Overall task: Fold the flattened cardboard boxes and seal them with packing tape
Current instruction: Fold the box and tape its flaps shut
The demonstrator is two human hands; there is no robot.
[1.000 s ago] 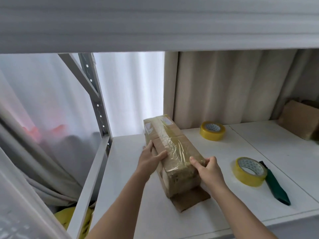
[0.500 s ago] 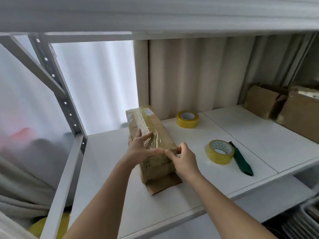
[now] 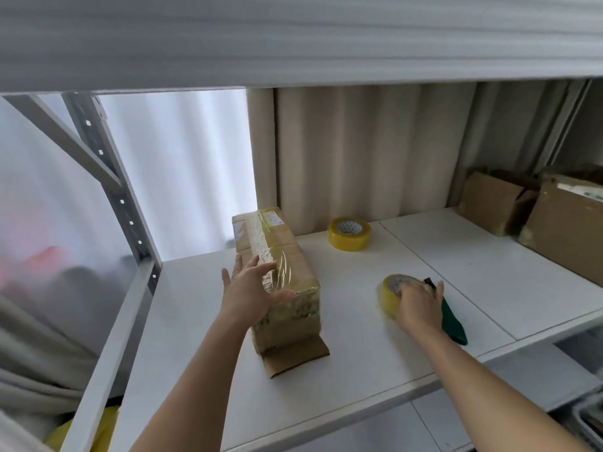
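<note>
A long narrow cardboard box [image 3: 287, 256] lies on the white shelf [image 3: 359, 370], shiny tape running along its top. One flap [image 3: 295, 355] at its near end sticks out flat on the shelf. My left hand [image 3: 251, 288] rests on the box's top and left side with fingers spread. To the right, my right hand [image 3: 419, 305] covers a yellow roll of packing tape [image 3: 390, 293], its fingers curled over the roll's top.
A second yellow tape roll [image 3: 349, 233] sits at the back by the curtain. A dark green tool [image 3: 453, 324] lies just right of my right hand. Brown boxes [image 3: 489, 200] stand at the far right. A shelf board [image 3: 293, 37] hangs overhead; a metal upright [image 3: 107, 177] stands left.
My right hand left the box's near end and moved right onto the yellow tape roll. My left hand stayed on the box, its fingers now spread.
</note>
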